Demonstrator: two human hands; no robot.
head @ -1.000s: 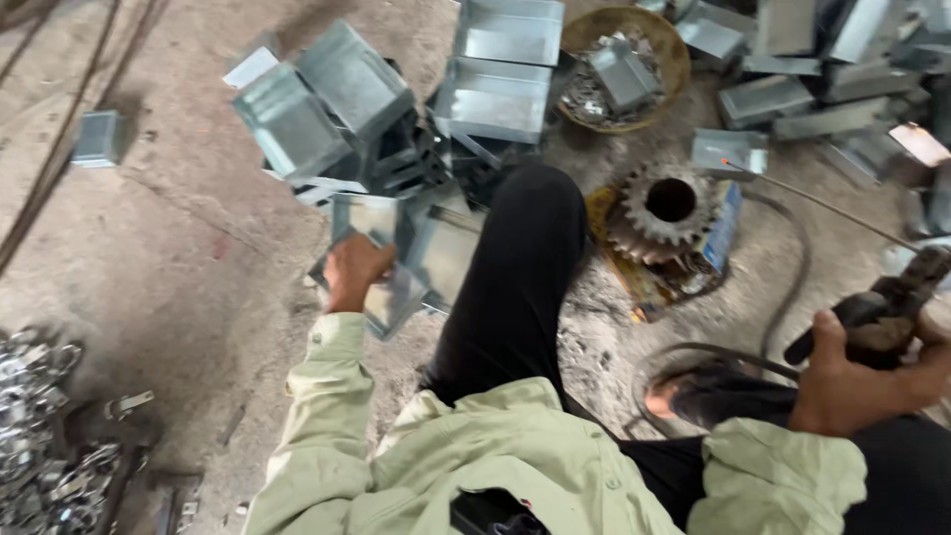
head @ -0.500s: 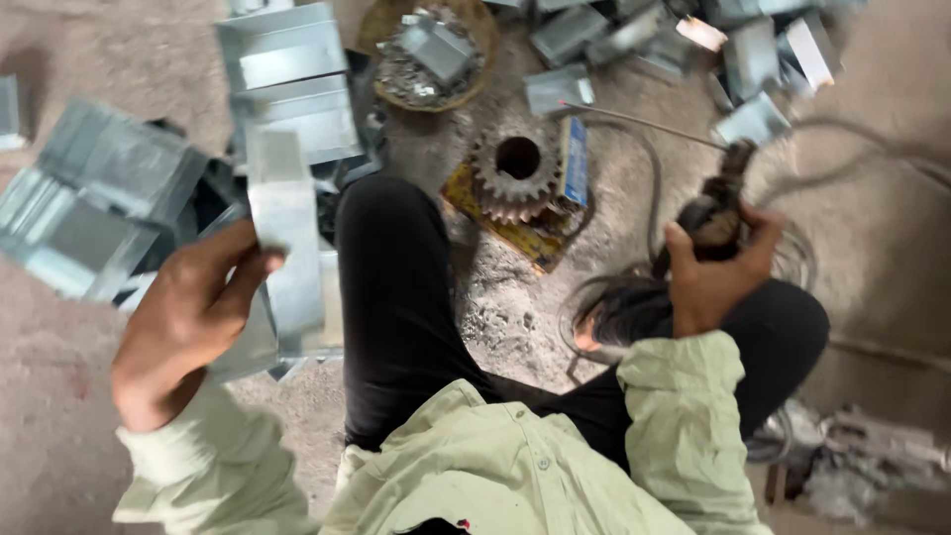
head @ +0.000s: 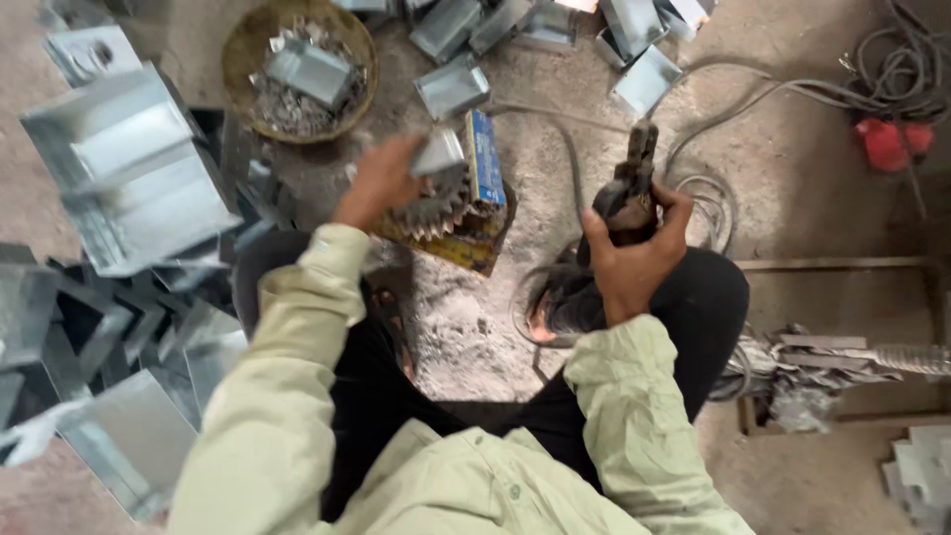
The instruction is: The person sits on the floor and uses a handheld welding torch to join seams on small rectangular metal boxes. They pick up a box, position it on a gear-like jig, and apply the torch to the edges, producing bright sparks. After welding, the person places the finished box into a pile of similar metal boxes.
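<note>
Two hands are at work over a dusty concrete floor (head: 812, 149), and the account runs from the left of the view to the right. Far left, a heap of folded galvanised brackets (head: 129, 178) lies stacked at odd angles, with a shallow round basket (head: 238, 59) of small metal scraps just beyond it.

Next comes the left hand (head: 381, 183), clenched around one small metal bracket (head: 438, 151). It holds that piece directly over a toothed steel gear (head: 436, 208), which rests on a flat yellow and blue block (head: 483, 168). Whether the bracket touches the gear or hangs just above it cannot be told. The bracket is a short piece of bent grey sheet, shiny and pale, with its long side running roughly left to right, tilted slightly up toward the right.

Right of the gear, apart from it, the right hand (head: 634, 263) is wrapped tightly around the body of a dark power tool (head: 629, 188). The tool's long axis stands nearly upright in the view, its nose pointing away from the person, and a cable (head: 713, 109) curls off behind it. So the bracket lies to the left of the tool, and the left hand is the nearer one to the gear. More loose brackets sit at the top edge.
</note>
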